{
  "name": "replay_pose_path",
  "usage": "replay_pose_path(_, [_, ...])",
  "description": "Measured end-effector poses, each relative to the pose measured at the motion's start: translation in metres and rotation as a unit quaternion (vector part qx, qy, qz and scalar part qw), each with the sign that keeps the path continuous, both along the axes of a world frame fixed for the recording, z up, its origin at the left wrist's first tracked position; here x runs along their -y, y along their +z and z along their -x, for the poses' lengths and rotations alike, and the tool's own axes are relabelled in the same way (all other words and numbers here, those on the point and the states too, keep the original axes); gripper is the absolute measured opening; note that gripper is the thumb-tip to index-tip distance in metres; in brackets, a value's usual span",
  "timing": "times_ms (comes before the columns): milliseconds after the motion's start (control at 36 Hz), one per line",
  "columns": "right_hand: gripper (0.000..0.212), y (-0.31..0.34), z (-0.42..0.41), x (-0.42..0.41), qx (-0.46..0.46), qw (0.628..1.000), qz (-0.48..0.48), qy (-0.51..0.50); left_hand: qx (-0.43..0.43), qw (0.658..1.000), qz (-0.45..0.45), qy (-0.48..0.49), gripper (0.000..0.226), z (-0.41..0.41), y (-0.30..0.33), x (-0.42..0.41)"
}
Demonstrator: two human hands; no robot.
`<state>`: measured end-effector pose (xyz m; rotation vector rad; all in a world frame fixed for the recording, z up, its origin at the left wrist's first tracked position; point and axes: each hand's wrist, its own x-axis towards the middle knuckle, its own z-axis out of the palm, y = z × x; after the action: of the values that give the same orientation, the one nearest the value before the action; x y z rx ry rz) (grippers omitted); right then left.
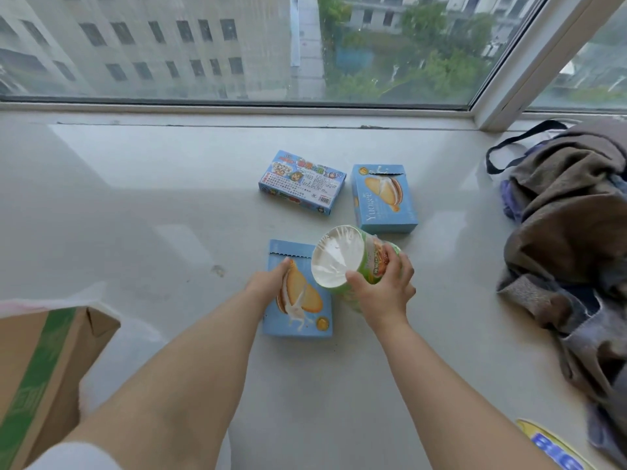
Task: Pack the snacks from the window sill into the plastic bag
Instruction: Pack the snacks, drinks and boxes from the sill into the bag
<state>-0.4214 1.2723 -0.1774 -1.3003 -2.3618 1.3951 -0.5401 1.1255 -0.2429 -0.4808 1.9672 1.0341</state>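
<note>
Sill (169,205) with snack boxes (302,182), clothes (570,232)

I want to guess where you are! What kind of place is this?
Probably a flat high up in a building. There's a wide window sill with snack boxes, a pile of clothes, and other tall buildings outside.

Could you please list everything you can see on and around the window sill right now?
Biscuit boxes: two, light blue; one far right, one near under the left hand.
Cartoon-printed box: one, blue, far centre.
Snack canister: one, green with white lid, held tilted.
Cardboard box: one, brown with green tape, lower left.
Clothes pile: grey-brown, right.
Window sill: pale grey.
Left hand: touches the near box.
Right hand: grip round the canister.
</note>
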Motion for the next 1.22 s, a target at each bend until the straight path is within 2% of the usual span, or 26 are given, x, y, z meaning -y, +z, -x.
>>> replay_pose_path(111, [0.092, 0.012, -0.010, 0.003, -0.011, 0.998, 0.061, -0.014, -0.048, 0.999, 0.000, -0.015, 0.071, -0.008, 0.024, -0.003])
replay_pose_path(194, [0.090, 0.028, -0.018, 0.014, -0.031, 0.996, 0.082, 0.015, -0.116, 0.991, 0.047, -0.040, 0.063, -0.016, 0.053, -0.003])
replay_pose_path(306, [0.093, 0.058, -0.030, 0.025, -0.094, 0.990, 0.092, 0.043, -0.207, 0.974, 0.062, -0.065, 0.052, -0.028, 0.101, 0.010])
replay_pose_path(417, [0.098, 0.095, -0.044, 0.038, -0.182, 0.969, 0.167, 0.022, -0.310, 0.949, 0.027, -0.051, 0.044, -0.046, 0.154, 0.038])
replay_pose_path(556, [0.090, 0.126, -0.066, 0.065, -0.229, 0.928, 0.289, 0.052, -0.447, 0.891, 0.046, -0.064, 0.036, -0.094, 0.216, 0.082])
replay_pose_path(667, [0.090, 0.150, -0.082, 0.096, -0.240, 0.906, 0.328, 0.114, -0.547, 0.834, 0.038, -0.057, 0.030, -0.137, 0.246, 0.128])
replay_pose_path(778, [0.080, 0.175, -0.092, 0.138, -0.254, 0.884, 0.353, 0.172, -0.623, 0.781, 0.044, -0.011, 0.042, -0.169, 0.266, 0.182])
replay_pose_path(861, [0.075, 0.186, -0.096, 0.175, -0.238, 0.879, 0.363, 0.197, -0.685, 0.726, 0.063, -0.009, 0.051, -0.188, 0.271, 0.227])
replay_pose_path(1000, [0.057, 0.191, -0.102, 0.233, -0.214, 0.873, 0.386, 0.207, -0.742, 0.661, 0.099, -0.058, 0.045, -0.203, 0.267, 0.302])
replay_pose_path(1056, [0.060, 0.189, -0.105, 0.250, -0.205, 0.872, 0.389, 0.214, -0.752, 0.645, 0.113, -0.079, 0.047, -0.207, 0.262, 0.327])
replay_pose_path(1139, [0.071, 0.185, -0.105, 0.270, -0.186, 0.881, 0.377, 0.219, -0.748, 0.642, 0.139, -0.099, 0.047, -0.216, 0.250, 0.363])
replay_pose_path(1222, [0.043, 0.184, -0.103, 0.286, -0.167, 0.900, 0.359, 0.182, -0.711, 0.666, 0.185, -0.132, 0.050, -0.231, 0.222, 0.397])
